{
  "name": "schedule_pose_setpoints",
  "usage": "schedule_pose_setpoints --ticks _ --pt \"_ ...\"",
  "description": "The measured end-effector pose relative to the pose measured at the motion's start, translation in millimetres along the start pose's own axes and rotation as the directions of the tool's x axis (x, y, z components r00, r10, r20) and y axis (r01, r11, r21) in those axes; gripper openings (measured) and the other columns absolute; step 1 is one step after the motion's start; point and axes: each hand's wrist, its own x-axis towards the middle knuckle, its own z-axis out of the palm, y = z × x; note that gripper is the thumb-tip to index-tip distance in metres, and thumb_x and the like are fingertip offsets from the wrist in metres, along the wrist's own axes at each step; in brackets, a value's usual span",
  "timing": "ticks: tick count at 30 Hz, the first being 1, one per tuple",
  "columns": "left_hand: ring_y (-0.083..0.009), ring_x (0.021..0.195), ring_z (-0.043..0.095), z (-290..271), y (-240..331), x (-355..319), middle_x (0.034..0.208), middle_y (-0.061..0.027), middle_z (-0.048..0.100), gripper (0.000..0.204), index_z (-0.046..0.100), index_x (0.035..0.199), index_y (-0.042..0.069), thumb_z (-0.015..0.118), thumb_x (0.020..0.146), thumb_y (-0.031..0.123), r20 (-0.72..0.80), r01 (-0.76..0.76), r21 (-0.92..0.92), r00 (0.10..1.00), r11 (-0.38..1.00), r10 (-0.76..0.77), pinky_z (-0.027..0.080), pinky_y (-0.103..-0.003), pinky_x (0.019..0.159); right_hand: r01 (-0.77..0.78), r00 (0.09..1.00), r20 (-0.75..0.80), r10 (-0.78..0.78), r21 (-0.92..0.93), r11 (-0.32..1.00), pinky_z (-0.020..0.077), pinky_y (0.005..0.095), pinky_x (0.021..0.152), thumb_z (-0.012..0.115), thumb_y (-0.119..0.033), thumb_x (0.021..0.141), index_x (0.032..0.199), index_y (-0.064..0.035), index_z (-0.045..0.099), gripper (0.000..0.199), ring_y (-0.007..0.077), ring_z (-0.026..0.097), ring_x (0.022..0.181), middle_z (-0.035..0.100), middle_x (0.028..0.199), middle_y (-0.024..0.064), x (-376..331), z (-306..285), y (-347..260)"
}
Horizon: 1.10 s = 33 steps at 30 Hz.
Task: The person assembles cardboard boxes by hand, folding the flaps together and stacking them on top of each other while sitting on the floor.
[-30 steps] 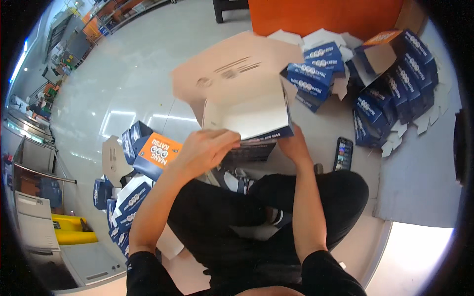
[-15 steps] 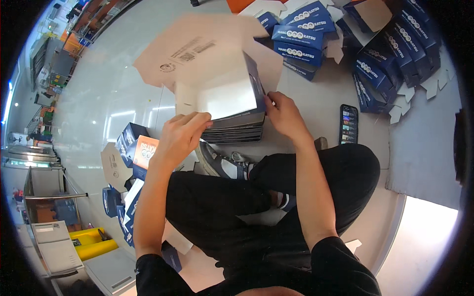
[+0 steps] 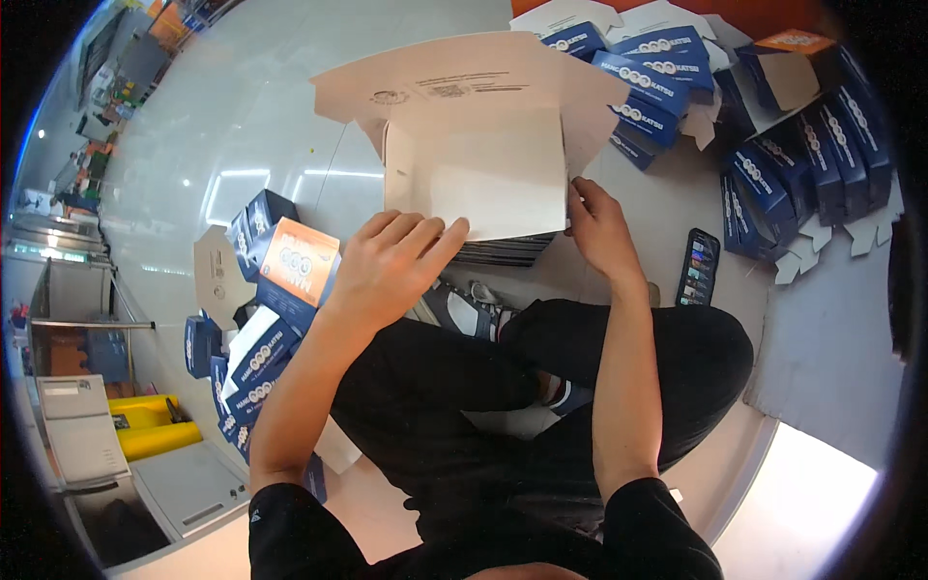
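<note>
A partly folded carton box point(image 3: 474, 159) rests in front of me on a stack of flat cartons point(image 3: 503, 251), its pale inside facing up. The wide lid point(image 3: 464, 82), with small dark print, stands up and leans away at the far side. My left hand point(image 3: 401, 261) has its fingers hooked over the near edge, the thumb side hidden below. At the near right corner, my right hand point(image 3: 601, 227) pinches the side panel between fingers and thumb. The carton's outer face is mostly hidden from above.
Folded blue boxes point(image 3: 643, 82) are piled at the far right, with more blue boxes point(image 3: 812, 159) beyond the phone point(image 3: 698, 268) on the floor. To my left lies another heap, including an orange-topped box point(image 3: 300, 261). My shoe point(image 3: 454, 307) is just below the stack.
The carton has turned to sit squarer, and its lid stands more upright. My left hand has slid right along the near edge; my right hand still grips the right corner. The view has shifted.
</note>
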Motion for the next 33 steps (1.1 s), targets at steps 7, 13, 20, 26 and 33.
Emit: schedule_pose_setpoints --ticks 7,13,20,26,33 --pt "-0.0243 0.084 0.070 6.8 25.9 29.2 0.100 -0.0051 0.070 0.046 0.060 0.131 0.014 0.065 0.085 0.011 -0.067 0.121 -0.162 0.989 0.979 -0.134 0.056 -0.036 0.075 -0.051 0.998 0.045 0.046 0.109 0.993 0.0489 0.0336 0.061 0.053 -0.026 0.102 0.101 0.0052 0.061 0.032 0.0206 0.063 0.073 0.063 0.080 0.0150 3.7 -0.9 14.8" --pt "-0.0248 0.064 0.070 26.3 32.1 74.1 0.086 -0.0024 0.069 0.040 0.057 0.123 0.020 0.064 0.084 0.011 0.028 -0.054 -0.230 0.998 0.972 0.062 0.054 -0.035 0.054 -0.234 0.970 0.141 0.198 0.321 0.918 0.0565 0.0338 0.070 0.058 -0.024 0.099 0.104 0.0004 0.062 0.026 0.0180 0.065 0.085 0.065 0.093 0.0089 -2.2 -8.9 -7.3" --pt "-0.0302 0.075 0.070 3.4 39.5 84.5 0.101 -0.0061 0.073 0.038 0.067 0.116 0.015 0.062 0.080 0.002 0.203 0.035 -0.223 0.979 0.974 0.012 0.056 -0.039 0.066 -0.371 0.917 0.305 0.258 0.409 0.834 0.0592 0.0371 0.079 0.066 -0.013 0.085 0.096 -0.0083 0.059 0.014 0.0148 0.063 0.096 0.062 0.099 0.0030 2.0 -26.2 -8.1" --pt "-0.0285 0.074 0.069 7.3 38.4 94.5 0.098 -0.0055 0.073 0.036 0.068 0.114 0.015 0.064 0.081 0.002 0.241 0.005 -0.183 0.970 0.983 0.039 0.054 -0.039 0.064 -0.342 0.927 0.284 0.244 0.378 0.860 0.0587 0.0338 0.075 0.073 -0.013 0.078 0.098 -0.0074 0.060 0.025 0.0158 0.063 0.092 0.061 0.098 0.0027 -0.7 -27.8 -5.4" --pt "-0.0269 0.072 0.069 6.5 38.0 100.3 0.091 -0.0045 0.072 0.034 0.068 0.114 0.016 0.065 0.082 0.003 0.273 -0.059 -0.119 0.958 0.991 0.089 0.053 -0.039 0.063 -0.256 0.956 0.253 0.151 0.461 0.850 0.0560 0.0313 0.064 0.078 -0.018 0.071 0.105 -0.0003 0.060 0.042 0.0206 0.064 0.086 0.062 0.099 0.0095 -0.1 -24.6 2.1"
